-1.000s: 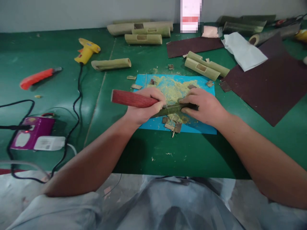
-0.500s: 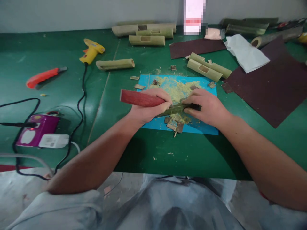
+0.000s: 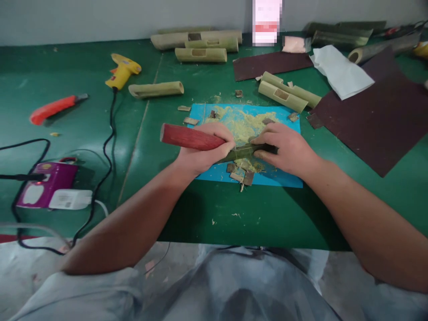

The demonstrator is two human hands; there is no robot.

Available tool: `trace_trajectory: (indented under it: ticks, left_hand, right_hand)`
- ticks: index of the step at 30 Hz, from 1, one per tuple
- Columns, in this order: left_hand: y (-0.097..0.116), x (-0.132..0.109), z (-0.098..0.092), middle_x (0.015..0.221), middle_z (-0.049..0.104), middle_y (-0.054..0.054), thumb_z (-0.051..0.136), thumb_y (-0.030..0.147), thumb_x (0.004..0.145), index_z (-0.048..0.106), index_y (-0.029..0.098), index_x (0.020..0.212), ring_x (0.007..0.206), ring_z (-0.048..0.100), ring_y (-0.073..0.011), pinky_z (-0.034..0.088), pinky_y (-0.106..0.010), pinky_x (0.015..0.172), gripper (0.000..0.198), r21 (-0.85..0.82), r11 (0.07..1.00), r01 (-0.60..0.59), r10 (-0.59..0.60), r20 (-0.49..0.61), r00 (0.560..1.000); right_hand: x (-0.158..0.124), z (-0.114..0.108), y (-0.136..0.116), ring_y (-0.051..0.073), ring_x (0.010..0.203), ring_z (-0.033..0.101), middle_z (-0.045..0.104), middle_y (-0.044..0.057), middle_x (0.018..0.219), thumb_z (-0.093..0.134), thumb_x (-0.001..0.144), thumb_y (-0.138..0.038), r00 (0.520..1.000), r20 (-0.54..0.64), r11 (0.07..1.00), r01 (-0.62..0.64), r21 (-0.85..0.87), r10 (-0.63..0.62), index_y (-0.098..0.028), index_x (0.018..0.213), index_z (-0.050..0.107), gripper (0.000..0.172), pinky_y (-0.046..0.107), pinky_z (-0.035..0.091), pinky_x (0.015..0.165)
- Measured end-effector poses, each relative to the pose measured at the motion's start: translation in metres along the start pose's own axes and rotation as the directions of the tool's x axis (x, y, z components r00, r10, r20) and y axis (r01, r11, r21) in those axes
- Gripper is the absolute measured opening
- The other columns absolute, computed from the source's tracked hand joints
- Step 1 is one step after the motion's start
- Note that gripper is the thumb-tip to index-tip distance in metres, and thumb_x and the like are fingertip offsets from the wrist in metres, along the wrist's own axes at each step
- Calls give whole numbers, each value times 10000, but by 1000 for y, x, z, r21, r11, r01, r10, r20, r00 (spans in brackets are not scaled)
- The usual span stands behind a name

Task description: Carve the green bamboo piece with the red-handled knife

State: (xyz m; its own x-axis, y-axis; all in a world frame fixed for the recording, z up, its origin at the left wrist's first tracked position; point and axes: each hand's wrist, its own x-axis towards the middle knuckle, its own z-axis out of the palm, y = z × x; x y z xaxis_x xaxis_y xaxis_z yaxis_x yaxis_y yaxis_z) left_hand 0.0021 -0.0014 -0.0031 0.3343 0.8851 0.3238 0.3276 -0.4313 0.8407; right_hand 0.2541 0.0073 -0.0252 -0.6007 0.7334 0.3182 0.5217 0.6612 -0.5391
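A person's left hand (image 3: 209,147) curls around a red-handled tool (image 3: 189,137), its tip mostly hidden at a dark green bamboo piece (image 3: 245,152), which the right hand (image 3: 287,146) grips between bent fingers and thumb over a blue mat (image 3: 277,179) strewn with pale shavings (image 3: 240,128). Cut bamboo tubes (image 3: 267,91) lie just beyond; a yellow glue gun (image 3: 123,71) sits far left, a white sheet (image 3: 341,73) far right.

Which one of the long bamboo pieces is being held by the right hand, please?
It is the dark green piece above the blue sheet, gripped by the right hand. The other long pieces lie farther back, untouched.
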Motion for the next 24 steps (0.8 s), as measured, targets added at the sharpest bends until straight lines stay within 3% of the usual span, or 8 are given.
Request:
trace_trajectory:
  ticks: [7, 12, 17, 19, 24]
  left_hand:
    - [-9, -2, -3, 874, 744, -12, 726, 235, 819, 730, 273, 812, 862, 712, -214, 599, -434, 890, 39, -23, 1000, -10, 9, -30, 1000]
    - [-6, -1, -10, 959, 747, -31, 786, 243, 796, 718, 279, 856, 985, 723, -239, 599, -465, 965, 97, -78, 997, -18, 12, -70, 998]
    - [1, -1, -16, 920, 740, -41, 786, 290, 805, 744, 280, 946, 816, 727, -223, 602, -412, 707, 148, -147, 989, -2, 1, -8, 1000]
    - [-1, -2, -16, 863, 742, -25, 786, 265, 804, 755, 289, 947, 781, 723, -214, 589, -397, 672, 149, -98, 995, -5, 0, -55, 998]
    - [-8, -4, -16, 947, 782, -6, 816, 310, 817, 766, 281, 942, 877, 733, -208, 609, -448, 829, 138, 128, 984, -127, 147, -160, 976]
  right_hand:
    - [0, 0, 1, 279, 1004, 631, 685, 77, 937, 654, 927, -296, 1000, -21, 1000, 13, 8, -13, -223, 1021, 769, 165, 472, 517, 942]
    - [0, -2, -1, 285, 1009, 640, 687, 81, 947, 664, 927, -300, 1000, -1, 1000, 5, 5, -5, -219, 1017, 769, 160, 481, 511, 948]
    - [0, -2, -1, 294, 1031, 632, 693, 88, 970, 684, 914, -292, 1000, 7, 1000, -12, 3, 12, -217, 1021, 768, 156, 462, 514, 920]
    - [0, -2, -1, 296, 1033, 629, 691, 88, 970, 688, 911, -295, 1000, 5, 1000, -7, 2, 7, -216, 1016, 768, 153, 464, 515, 915]
    - [1, -1, 1, 276, 997, 622, 686, 81, 943, 680, 915, -300, 1000, -9, 1000, 25, 7, -25, -210, 1004, 762, 151, 440, 515, 887]
